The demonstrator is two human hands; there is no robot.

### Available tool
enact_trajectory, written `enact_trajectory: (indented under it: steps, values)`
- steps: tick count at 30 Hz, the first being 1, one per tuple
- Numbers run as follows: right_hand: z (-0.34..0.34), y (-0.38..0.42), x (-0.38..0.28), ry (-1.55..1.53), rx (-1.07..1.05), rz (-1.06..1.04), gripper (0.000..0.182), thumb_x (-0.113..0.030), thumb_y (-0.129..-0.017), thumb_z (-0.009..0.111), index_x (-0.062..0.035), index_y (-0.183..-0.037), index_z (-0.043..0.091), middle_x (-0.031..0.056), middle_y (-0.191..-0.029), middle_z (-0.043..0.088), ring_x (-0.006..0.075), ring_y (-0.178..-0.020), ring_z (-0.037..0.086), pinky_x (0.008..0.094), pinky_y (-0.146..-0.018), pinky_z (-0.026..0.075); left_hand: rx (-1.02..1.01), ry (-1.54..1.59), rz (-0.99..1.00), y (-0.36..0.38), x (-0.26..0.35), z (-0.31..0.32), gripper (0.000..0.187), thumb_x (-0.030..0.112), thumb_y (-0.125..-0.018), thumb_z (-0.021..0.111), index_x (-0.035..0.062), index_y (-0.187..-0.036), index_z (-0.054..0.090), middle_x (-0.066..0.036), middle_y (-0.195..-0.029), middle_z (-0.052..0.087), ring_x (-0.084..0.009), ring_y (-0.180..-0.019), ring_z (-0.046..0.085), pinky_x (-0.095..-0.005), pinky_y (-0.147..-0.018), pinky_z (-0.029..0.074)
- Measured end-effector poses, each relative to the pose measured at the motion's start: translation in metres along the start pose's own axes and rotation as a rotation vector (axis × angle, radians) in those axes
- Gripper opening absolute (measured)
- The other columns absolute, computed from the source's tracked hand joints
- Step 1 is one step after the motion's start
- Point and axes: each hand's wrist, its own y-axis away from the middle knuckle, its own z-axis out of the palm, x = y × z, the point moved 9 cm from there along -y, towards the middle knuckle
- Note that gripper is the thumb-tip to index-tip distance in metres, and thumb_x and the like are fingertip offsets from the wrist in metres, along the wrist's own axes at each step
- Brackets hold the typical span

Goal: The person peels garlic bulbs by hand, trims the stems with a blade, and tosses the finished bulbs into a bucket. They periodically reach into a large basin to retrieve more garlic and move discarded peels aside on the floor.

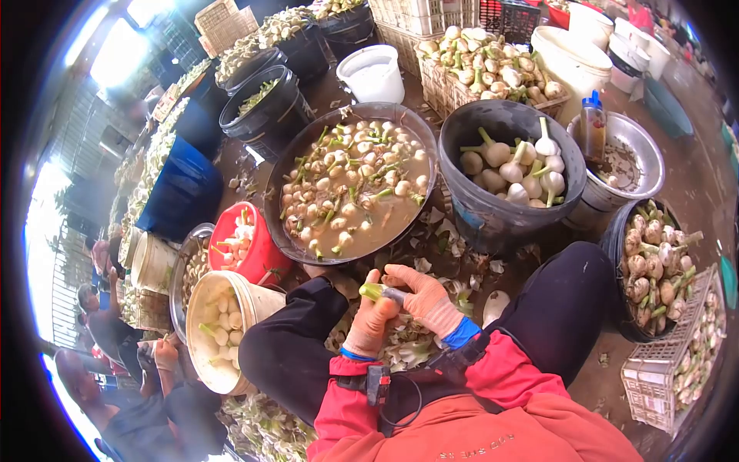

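Observation:
Both of my hands meet above my lap, in orange gloves. My left hand (371, 319) is closed round a garlic bulb, whose pale green stem (371, 291) sticks out to the upper left. In my right hand (428, 299) is a small grey tool (394, 296), its tip at the bulb. The fingers cover most of the bulb. Just ahead stands a wide basin (271, 208) of murky water with many floating bulbs. Right of it, a black bucket (481, 208) holds several cleaned white bulbs. Peelings (408, 346) lie between my legs.
A red bucket (265, 258) and a cream bucket (265, 302) with bulbs stand at the left. On the right are a metal bowl (654, 173) with a bottle (593, 131), a black tub (616, 296) and a crate (647, 377). Other people (131, 393) sit at far left.

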Motion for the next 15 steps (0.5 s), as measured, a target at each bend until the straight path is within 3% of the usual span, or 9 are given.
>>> enact_trajectory:
  steps: [1, 2, 5, 9, 12, 14, 15]
  values:
    - [-0.003, -0.001, 0.001, 0.003, -0.001, 0.026, 0.044, 0.000, -0.079, 0.058, -0.0050, -0.123, 0.053, 0.0102, -0.106, 0.063, 0.0167, -0.095, 0.059, 0.0266, -0.079, 0.048, 0.051, -0.100, -0.026, 0.003, 0.000, -0.002, 0.094, 0.030, -0.072, 0.078, 0.0067, -0.141, 0.018, -0.004, -0.116, 0.049, -0.0136, -0.100, 0.050, -0.0266, -0.081, 0.044]
    - [-0.006, -0.002, 0.002, 0.002, 0.000, 0.026, 0.044, 0.000, -0.079, 0.058, -0.0050, -0.123, 0.053, 0.0102, -0.106, 0.063, 0.0167, -0.095, 0.059, 0.0266, -0.079, 0.048, 0.051, -0.101, -0.027, 0.002, -0.001, -0.002, 0.094, 0.030, -0.072, 0.078, 0.0067, -0.141, 0.018, -0.004, -0.116, 0.049, -0.0136, -0.100, 0.050, -0.0266, -0.081, 0.044]
    - [-0.006, -0.001, -0.008, -0.035, -0.072, -0.078, 0.045, 0.004, -0.078, 0.055, -0.0047, -0.122, 0.054, 0.0119, -0.108, 0.063, 0.0185, -0.100, 0.059, 0.0279, -0.085, 0.046, 0.020, -0.272, 0.040, -0.003, -0.003, 0.001, 0.103, 0.000, -0.067, 0.073, 0.0094, -0.144, 0.006, -0.008, -0.121, 0.047, -0.0167, -0.103, 0.049, -0.0300, -0.085, 0.044]
    - [-0.002, 0.000, -0.023, 0.099, -0.097, -0.093, 0.041, 0.005, -0.077, 0.050, -0.0028, -0.117, 0.057, 0.0106, -0.108, 0.063, 0.0187, -0.101, 0.058, 0.0281, -0.087, 0.045, -0.035, -0.421, 0.092, -0.003, -0.001, 0.002, 0.105, 0.002, -0.068, 0.073, 0.0109, -0.145, 0.002, -0.009, -0.118, 0.048, -0.0156, -0.099, 0.051, -0.0276, -0.080, 0.045]
    - [-0.013, -0.002, -0.028, 0.190, -0.008, -0.147, 0.041, 0.007, -0.076, 0.043, -0.0013, -0.112, 0.059, 0.0092, -0.105, 0.063, 0.0176, -0.099, 0.058, 0.0280, -0.088, 0.044, 0.030, -0.215, 0.030, 0.007, 0.011, 0.011, 0.106, 0.011, -0.071, 0.075, 0.0108, -0.145, -0.001, -0.013, -0.110, 0.054, -0.0157, -0.089, 0.054, -0.0261, -0.074, 0.046]
    - [-0.021, -0.003, -0.023, -0.068, 0.023, -0.088, 0.044, 0.009, -0.073, 0.039, -0.0005, -0.110, 0.060, 0.0085, -0.102, 0.064, 0.0173, -0.098, 0.058, 0.0267, -0.086, 0.045, 0.113, 0.055, 0.104, 0.003, 0.019, 0.003, 0.104, 0.018, -0.073, 0.076, 0.0115, -0.145, 0.001, -0.014, -0.109, 0.055, -0.0193, -0.090, 0.057, -0.0285, -0.073, 0.048]
    - [-0.016, 0.001, -0.030, -0.254, 0.006, -0.006, 0.046, 0.011, -0.071, 0.036, -0.0002, -0.110, 0.060, 0.0081, -0.104, 0.062, 0.0170, -0.098, 0.058, 0.0261, -0.085, 0.046, 0.127, 0.172, 0.151, 0.005, 0.028, 0.008, 0.095, 0.021, -0.076, 0.074, 0.0120, -0.145, 0.010, -0.014, -0.108, 0.056, -0.0223, -0.094, 0.058, -0.0304, -0.074, 0.050]
